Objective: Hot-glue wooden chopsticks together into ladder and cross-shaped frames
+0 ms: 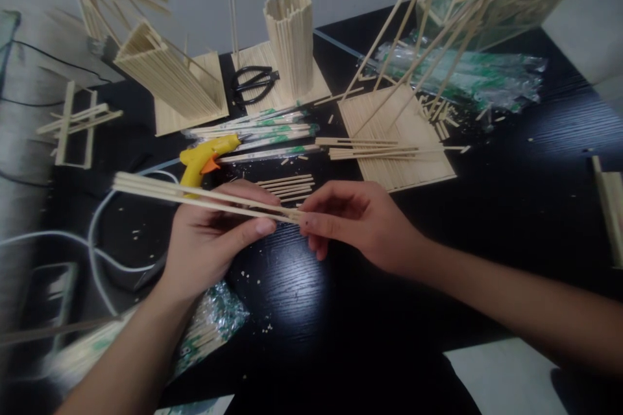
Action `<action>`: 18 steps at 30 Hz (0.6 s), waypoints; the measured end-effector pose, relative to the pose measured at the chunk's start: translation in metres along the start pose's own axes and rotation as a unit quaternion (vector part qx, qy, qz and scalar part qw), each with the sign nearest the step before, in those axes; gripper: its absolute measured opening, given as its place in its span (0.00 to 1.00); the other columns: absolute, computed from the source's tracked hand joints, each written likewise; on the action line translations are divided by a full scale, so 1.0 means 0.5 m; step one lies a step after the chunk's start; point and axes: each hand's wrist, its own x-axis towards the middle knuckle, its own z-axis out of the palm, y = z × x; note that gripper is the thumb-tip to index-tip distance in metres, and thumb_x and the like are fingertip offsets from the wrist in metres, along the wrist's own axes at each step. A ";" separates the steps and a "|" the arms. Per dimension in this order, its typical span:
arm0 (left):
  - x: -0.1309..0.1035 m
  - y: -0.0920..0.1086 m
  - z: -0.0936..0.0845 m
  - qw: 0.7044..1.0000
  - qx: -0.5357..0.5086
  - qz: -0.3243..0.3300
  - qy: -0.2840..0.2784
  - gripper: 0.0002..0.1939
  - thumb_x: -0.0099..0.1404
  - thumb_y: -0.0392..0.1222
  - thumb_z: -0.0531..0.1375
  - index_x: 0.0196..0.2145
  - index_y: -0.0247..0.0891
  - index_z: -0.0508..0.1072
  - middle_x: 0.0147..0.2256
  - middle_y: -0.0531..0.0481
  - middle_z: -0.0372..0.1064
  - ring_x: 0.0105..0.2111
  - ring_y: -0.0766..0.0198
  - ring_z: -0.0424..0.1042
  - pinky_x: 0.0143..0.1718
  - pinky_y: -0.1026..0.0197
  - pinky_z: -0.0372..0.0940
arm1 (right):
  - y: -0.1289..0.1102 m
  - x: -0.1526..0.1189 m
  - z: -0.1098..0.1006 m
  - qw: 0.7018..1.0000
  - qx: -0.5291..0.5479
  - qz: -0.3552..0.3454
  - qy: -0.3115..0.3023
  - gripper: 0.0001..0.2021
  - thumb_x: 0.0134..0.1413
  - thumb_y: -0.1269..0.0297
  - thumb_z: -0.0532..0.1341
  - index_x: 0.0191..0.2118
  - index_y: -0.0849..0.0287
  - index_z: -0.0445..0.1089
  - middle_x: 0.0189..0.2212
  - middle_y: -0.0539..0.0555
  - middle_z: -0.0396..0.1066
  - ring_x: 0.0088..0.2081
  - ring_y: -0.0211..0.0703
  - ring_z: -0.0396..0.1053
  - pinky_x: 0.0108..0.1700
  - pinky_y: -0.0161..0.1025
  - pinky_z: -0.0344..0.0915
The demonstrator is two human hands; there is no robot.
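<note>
A small bundle of thin wooden sticks [160,189] spans both my hands above the black table. My left hand [214,233] is closed round its middle, thumb along the near side. At the bundle's right end, my right hand [350,220] pinches the tips between thumb and fingers. Just behind my hands several loose sticks [292,188] lie side by side on the table. Beyond my left hand rests a yellow glue gun [207,155] with an orange trigger.
Behind stand a round stick holder [291,45], a slanted stick box [168,71] and a flat stick panel [394,126] with sticks on it. Black-handled cutters [254,84] lie between. Wrapped stick packs [462,74] sit back right; a white cable [95,243] curls at left.
</note>
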 end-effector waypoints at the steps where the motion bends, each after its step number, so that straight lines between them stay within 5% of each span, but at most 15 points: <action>1: 0.001 0.001 0.001 1.000 0.001 0.006 -0.006 0.12 0.64 0.36 0.73 0.45 0.47 0.84 0.40 0.50 0.82 0.42 0.60 0.80 0.44 0.58 0.77 | 0.000 0.001 -0.001 1.000 0.016 0.013 -0.006 0.12 0.51 0.63 0.79 0.35 0.62 0.79 0.27 0.49 0.79 0.26 0.35 0.76 0.28 0.32 0.77; 9: -0.001 0.005 0.013 0.997 0.063 0.027 -0.036 0.08 0.65 0.37 0.72 0.41 0.49 0.85 0.36 0.52 0.82 0.38 0.57 0.80 0.42 0.50 0.79 | 0.002 0.007 -0.010 0.989 0.081 0.116 -0.043 0.12 0.48 0.64 0.81 0.34 0.62 0.81 0.28 0.50 0.80 0.27 0.35 0.78 0.29 0.30 0.77; 18: -0.006 0.005 0.009 0.995 0.074 0.049 -0.053 0.12 0.65 0.32 0.71 0.43 0.49 0.84 0.37 0.52 0.81 0.37 0.59 0.80 0.40 0.53 0.78 | 0.003 0.008 -0.012 0.986 0.100 0.119 -0.057 0.09 0.52 0.66 0.79 0.35 0.64 0.81 0.27 0.51 0.81 0.26 0.34 0.78 0.30 0.29 0.78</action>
